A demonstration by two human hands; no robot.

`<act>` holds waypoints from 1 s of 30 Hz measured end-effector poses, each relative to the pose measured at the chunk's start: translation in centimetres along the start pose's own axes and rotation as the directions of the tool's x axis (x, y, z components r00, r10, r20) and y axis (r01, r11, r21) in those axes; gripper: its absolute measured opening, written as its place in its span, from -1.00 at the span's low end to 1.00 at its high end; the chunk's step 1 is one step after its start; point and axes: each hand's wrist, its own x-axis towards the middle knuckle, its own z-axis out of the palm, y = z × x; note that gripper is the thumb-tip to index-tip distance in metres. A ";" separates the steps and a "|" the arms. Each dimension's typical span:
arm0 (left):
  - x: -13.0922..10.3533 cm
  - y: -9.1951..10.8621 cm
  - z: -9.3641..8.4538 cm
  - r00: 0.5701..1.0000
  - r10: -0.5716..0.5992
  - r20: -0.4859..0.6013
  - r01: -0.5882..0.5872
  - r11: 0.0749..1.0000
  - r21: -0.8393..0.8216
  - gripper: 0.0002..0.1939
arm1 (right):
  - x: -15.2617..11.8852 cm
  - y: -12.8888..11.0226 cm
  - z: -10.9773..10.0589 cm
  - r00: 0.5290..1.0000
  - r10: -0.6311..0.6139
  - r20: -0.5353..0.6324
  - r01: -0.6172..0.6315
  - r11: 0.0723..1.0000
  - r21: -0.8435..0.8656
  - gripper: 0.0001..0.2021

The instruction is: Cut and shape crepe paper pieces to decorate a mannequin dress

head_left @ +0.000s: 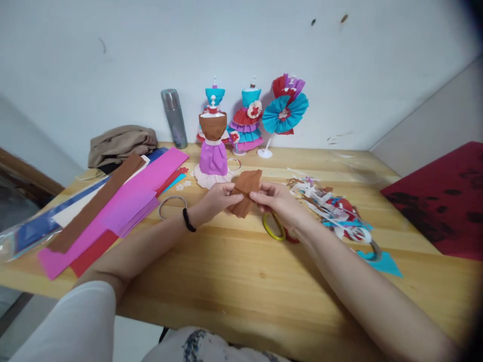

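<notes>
A small piece of brown crepe paper (246, 193) is held up over the middle of the table, pinched from both sides. My left hand (218, 200) grips its left edge between thumb and fingers. On the right side, my right hand (276, 201) pinches the same paper near its middle. Just behind stands a doll form (213, 146) with a brown top, purple skirt and pale frilled hem. Yellow-handled scissors (274, 226) lie partly beneath my right hand. A roll of tape (172, 207) is beside my left wrist.
Colored crepe paper sheets (124, 196) cover the left side, near a brown cloth (123, 143) and a grey bottle (174, 119). Other dressed doll forms (247, 120) stand along the wall. Paper scraps (335, 211) pile at the right, with a blue piece (388, 264) and a red sheet (445, 201) beyond.
</notes>
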 end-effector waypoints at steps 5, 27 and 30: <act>-0.5 0.6 0.5 0.995 -0.069 0.066 0.072 0.996 -0.054 -0.62 | 0.4 0.5 -0.1 0.996 -0.077 -0.052 0.075 0.996 -0.041 -0.70; -1.4 1.1 -0.4 0.975 0.221 0.002 -0.216 0.952 0.218 -0.49 | 0.3 -0.4 0.4 0.968 -0.149 -0.200 0.162 0.985 0.052 -0.72; -2.8 0.4 -0.3 0.957 0.283 0.060 -0.286 0.897 0.337 -0.39 | 0.0 -0.2 1.2 0.976 -0.126 -0.178 0.147 0.983 0.108 -0.71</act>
